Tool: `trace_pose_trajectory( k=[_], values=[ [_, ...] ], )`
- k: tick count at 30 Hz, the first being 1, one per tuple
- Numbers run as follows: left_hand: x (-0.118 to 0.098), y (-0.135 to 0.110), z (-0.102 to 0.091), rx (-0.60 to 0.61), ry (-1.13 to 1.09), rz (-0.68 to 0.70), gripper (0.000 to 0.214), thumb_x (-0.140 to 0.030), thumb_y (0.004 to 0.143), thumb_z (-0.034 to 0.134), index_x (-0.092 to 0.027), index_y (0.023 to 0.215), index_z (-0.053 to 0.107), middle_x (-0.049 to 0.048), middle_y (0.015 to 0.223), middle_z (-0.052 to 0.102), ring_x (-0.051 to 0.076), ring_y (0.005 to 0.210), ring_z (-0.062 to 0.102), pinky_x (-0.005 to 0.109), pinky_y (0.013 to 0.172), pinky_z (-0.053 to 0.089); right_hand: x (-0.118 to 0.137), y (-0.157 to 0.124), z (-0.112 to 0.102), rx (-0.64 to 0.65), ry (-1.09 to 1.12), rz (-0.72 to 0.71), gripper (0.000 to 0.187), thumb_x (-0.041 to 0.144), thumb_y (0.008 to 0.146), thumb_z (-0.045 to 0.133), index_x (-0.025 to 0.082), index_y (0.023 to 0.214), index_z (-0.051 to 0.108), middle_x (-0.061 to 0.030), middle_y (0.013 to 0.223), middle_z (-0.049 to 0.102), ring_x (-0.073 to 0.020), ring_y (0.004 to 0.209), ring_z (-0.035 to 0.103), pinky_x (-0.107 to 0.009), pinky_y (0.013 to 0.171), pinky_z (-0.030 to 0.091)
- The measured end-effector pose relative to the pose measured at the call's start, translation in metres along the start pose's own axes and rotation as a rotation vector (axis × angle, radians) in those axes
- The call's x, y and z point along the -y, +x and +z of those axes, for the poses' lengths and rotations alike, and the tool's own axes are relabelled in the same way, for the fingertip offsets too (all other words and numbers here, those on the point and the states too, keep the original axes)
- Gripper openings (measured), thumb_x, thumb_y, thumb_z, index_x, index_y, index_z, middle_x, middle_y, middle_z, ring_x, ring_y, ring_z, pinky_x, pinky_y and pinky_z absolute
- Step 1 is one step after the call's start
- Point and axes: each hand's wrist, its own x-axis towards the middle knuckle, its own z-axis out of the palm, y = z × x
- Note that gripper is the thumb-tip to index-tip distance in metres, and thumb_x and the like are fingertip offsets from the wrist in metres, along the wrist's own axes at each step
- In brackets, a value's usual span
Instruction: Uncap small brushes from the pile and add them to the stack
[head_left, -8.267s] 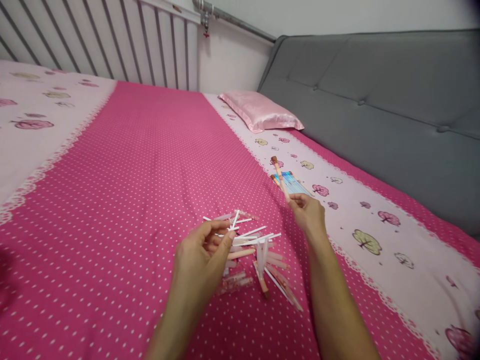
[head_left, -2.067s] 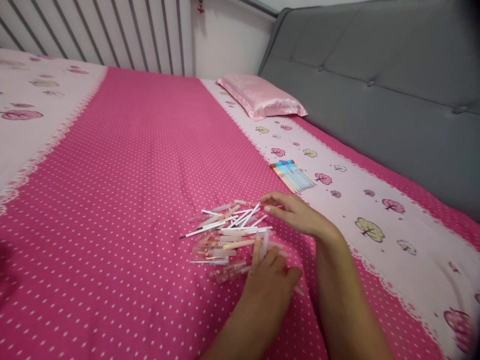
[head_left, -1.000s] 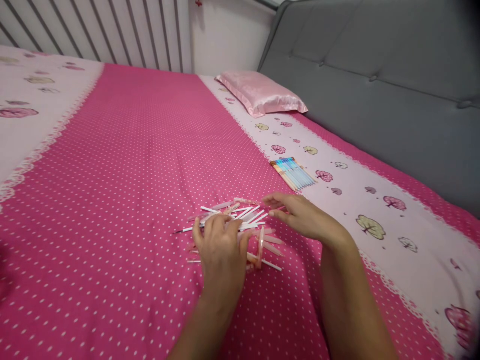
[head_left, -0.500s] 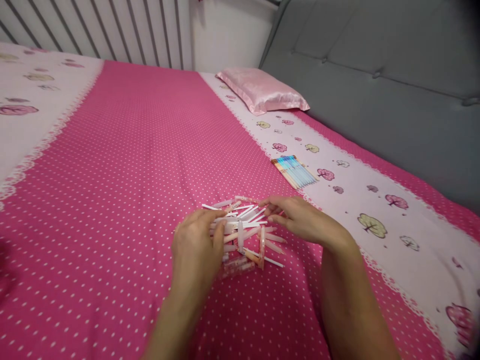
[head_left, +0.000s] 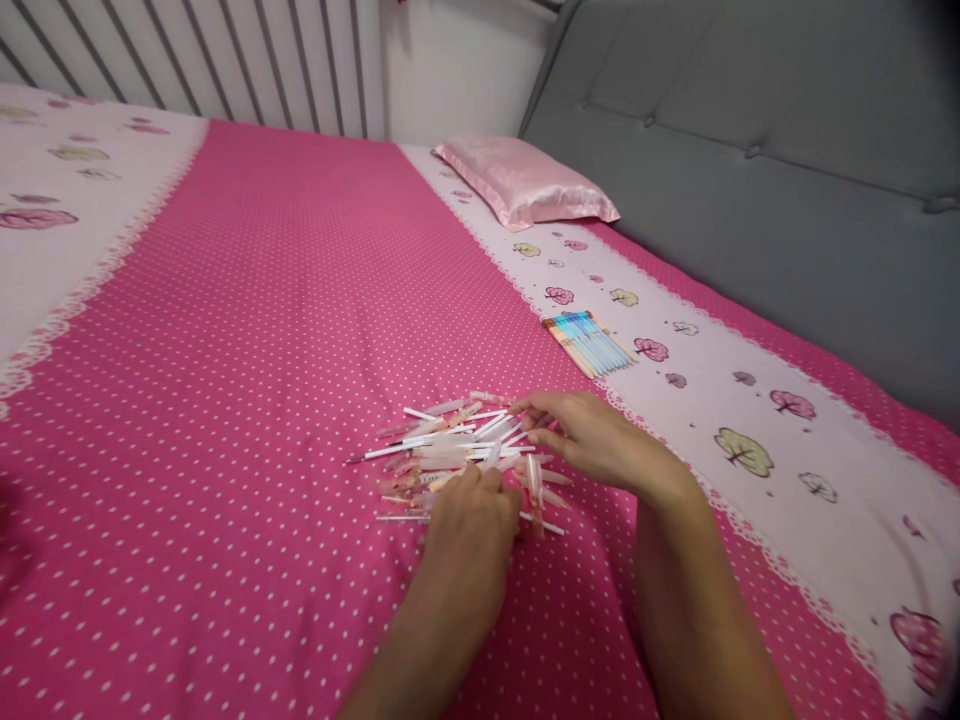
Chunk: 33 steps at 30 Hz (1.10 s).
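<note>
A loose pile of pen parts [head_left: 450, 452], thin white refills and clear pinkish barrels, lies on the pink dotted bedsheet [head_left: 247, 330]. My left hand [head_left: 476, 520] rests on the near side of the pile, fingers curled down onto the pieces; what they hold is hidden. My right hand [head_left: 589, 440] lies at the pile's right edge, fingers bent with their tips among the white refills. A neat row of assembled pens [head_left: 589, 345] with blue and orange ends lies further right on the pale border strip.
A pink satin pillow [head_left: 525, 185] sits at the far end beside the grey padded headboard [head_left: 750, 180]. White vertical bars [head_left: 225, 55] stand behind the bed. The pale floral border [head_left: 750, 440] runs along the right.
My left hand has shifted from the pile's left side to its near middle, uncovering the left pieces. The right hand has hardly moved. The pile has spread a little to the left.
</note>
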Motion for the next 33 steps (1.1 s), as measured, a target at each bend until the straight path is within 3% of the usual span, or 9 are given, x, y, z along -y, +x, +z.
trace_pose_trajectory(
  k=[4,8,12,17,24,33],
  values=[
    [0.000,0.000,0.000,0.011,0.025,-0.062,0.022,-0.004,0.079,0.048,-0.015,0.071,0.066,0.0076,0.080,0.061,0.024,0.080,0.054,0.034,0.069,0.039,0.000,0.000,0.001,0.009,-0.012,0.014,0.019,0.015,0.087,0.044,0.021,0.095,0.061,-0.0036,0.082,0.065,-0.0176,0.074,0.058,-0.027,0.064,0.040],
    [0.006,0.001,0.000,-0.054,-0.037,-0.001,0.023,-0.006,0.082,0.046,-0.016,0.075,0.065,0.0051,0.080,0.061,0.021,0.077,0.054,0.030,0.065,0.038,-0.001,0.001,0.001,0.015,-0.047,0.033,0.019,0.016,0.088,0.043,0.021,0.095,0.061,-0.0034,0.083,0.065,-0.0174,0.073,0.058,-0.026,0.061,0.037],
    [0.014,0.001,-0.009,-0.178,-0.252,-0.019,0.020,-0.012,0.085,0.044,-0.018,0.080,0.062,0.0034,0.083,0.063,0.018,0.077,0.056,0.027,0.066,0.039,-0.002,0.001,0.001,0.004,-0.052,0.035,0.018,0.018,0.090,0.043,0.021,0.094,0.061,-0.0038,0.083,0.065,-0.0171,0.072,0.057,-0.026,0.061,0.036],
    [0.031,0.005,-0.014,-0.369,-0.553,-0.182,0.013,-0.017,0.081,0.048,-0.018,0.087,0.059,0.0014,0.078,0.063,0.016,0.070,0.057,0.026,0.061,0.041,0.000,0.002,0.002,0.009,-0.063,0.022,0.017,0.019,0.090,0.043,0.021,0.093,0.060,-0.0037,0.082,0.065,-0.0170,0.071,0.056,-0.026,0.061,0.035],
    [0.036,0.010,-0.014,-0.380,-1.134,-0.282,0.020,-0.033,0.076,0.055,-0.016,0.085,0.049,0.0032,0.078,0.064,0.017,0.068,0.064,0.028,0.059,0.052,0.005,0.003,0.001,0.029,-0.089,0.016,0.017,0.017,0.090,0.042,0.019,0.091,0.059,-0.0056,0.084,0.065,-0.0181,0.074,0.057,-0.027,0.062,0.035],
    [0.031,0.006,-0.024,-0.437,-1.303,-0.372,0.027,-0.034,0.073,0.060,-0.017,0.090,0.050,-0.0003,0.070,0.061,0.015,0.059,0.060,0.026,0.048,0.054,0.006,0.003,0.002,0.047,-0.096,0.024,0.019,0.015,0.090,0.042,0.019,0.095,0.060,-0.0060,0.085,0.065,-0.0180,0.075,0.058,-0.026,0.063,0.036]
  ],
)
